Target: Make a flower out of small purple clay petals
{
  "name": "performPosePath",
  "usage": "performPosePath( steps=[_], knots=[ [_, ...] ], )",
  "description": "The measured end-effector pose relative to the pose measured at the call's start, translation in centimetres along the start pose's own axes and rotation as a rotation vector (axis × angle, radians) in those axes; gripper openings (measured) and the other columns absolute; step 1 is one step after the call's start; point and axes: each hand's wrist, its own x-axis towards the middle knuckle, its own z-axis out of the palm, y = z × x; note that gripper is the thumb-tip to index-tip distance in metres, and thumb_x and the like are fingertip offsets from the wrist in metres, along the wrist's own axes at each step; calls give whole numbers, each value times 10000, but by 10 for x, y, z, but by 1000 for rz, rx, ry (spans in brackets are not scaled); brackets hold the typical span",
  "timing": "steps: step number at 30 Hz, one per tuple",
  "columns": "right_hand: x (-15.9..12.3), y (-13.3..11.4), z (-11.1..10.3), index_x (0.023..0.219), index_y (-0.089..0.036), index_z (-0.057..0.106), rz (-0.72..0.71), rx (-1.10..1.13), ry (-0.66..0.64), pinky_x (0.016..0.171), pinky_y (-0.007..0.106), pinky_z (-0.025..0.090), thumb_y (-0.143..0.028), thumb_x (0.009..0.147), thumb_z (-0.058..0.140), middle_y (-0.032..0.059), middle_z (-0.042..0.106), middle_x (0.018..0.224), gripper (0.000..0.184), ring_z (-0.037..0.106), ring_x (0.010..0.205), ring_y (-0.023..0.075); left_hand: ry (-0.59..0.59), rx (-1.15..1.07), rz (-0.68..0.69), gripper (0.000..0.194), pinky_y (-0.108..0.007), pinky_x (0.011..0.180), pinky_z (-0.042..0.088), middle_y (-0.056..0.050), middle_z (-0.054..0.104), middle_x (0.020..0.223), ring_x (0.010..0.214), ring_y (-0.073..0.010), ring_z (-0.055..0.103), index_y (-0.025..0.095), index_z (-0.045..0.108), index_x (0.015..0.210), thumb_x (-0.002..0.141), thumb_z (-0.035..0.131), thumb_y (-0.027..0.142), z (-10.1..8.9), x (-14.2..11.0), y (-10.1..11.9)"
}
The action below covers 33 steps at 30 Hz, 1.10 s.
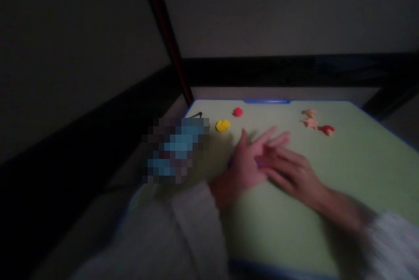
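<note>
Centre-right of the frame, left hand [248,164] lies open, palm up, fingers apart, gripping nothing; right hand [297,175] has fingers bunched, tips at that palm by a small purple bit [259,164], mostly hidden; can't tell if it's pinched or only pressed. Best keep the palm flat and steady as backing; light, even fingertip pressure should suit, since the bit is probably soft; keep off the yellow lump [223,126], upper middle, to avoid mixing colours.
</note>
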Motion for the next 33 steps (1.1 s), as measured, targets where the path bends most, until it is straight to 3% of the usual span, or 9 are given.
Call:
performPosePath(
  steps=[4, 9, 13, 17, 22, 25, 30, 33],
  knots=[
    [1, 0, -2, 961, -151, 673, 32, 130, 67, 726, 319, 511, -217, 867, 523, 92, 634, 871, 189, 601, 841, 189, 35, 18, -26, 753, -398, 1059, 231, -195, 456, 1335, 1273, -285, 382, 95, 348, 1336, 839, 180, 635, 5, -1, -2],
    [-11, 9, -8, 935, -167, 678, 68, 131, 49, 608, 275, 496, -231, 858, 538, 61, 599, 783, 172, 578, 718, 158, 182, 183, 173, 545, -319, 1060, 259, -150, 519, 1289, 1265, -210, 409, 114, 440, 1261, 909, 219, 466, 10, -13, 14],
    [-19, 16, -5, 935, -177, 687, 25, 15, -89, 639, 310, 499, -280, 883, 490, 77, 606, 822, 229, 582, 752, 181, 161, 384, 269, 415, -359, 1068, 269, -111, 590, 1211, 1225, -208, 459, 130, 545, 1154, 917, 273, 335, -3, -27, 21],
    [-21, 18, -8, 1031, -174, 642, 22, 62, -127, 718, 312, 503, -259, 898, 460, 83, 617, 902, 240, 585, 836, 186, 69, 616, 329, 342, -391, 1069, 279, -92, 584, 1230, 1204, -244, 476, 163, 591, 1123, 843, 480, 326, -13, -34, 18],
    [-31, 20, -25, 787, -155, 580, -18, 139, -104, 594, 267, 447, -215, 893, 470, 40, 567, 699, 164, 524, 650, 144, 87, 805, 407, 325, -412, 1040, 323, -108, 591, 1219, 1183, -271, 492, 170, 627, 1084, 835, 526, 354, -10, -41, 17],
    [-40, 20, -30, 691, -179, 525, -104, 159, -184, 569, 273, 406, -225, 916, 410, 10, 506, 606, 257, 464, 581, 135, 135, 841, 488, 287, -410, 968, 391, -115, 634, 1132, 1086, -268, 561, 156, 639, 1025, 844, 518, 342, -10, -43, 21],
    [-44, 16, -27, 557, -191, 449, -63, 79, -267, 551, 287, 337, -204, 897, 414, -4, 437, 565, 342, 424, 563, 135, 203, 913, 565, 215, -329, 779, 466, -87, 680, 942, 846, -205, 630, 164, 650, 927, 838, 525, 314, -12, -45, 22],
    [-42, 12, -23, 589, -189, 490, -150, -38, -335, 604, 326, 329, -210, 895, 399, 0, 480, 588, 319, 437, 582, 148, 227, 977, 575, 158, -285, 696, 465, -54, 672, 840, 741, -168, 616, 175, 650, 871, 821, 553, 289, -10, -46, 18]
  ],
)
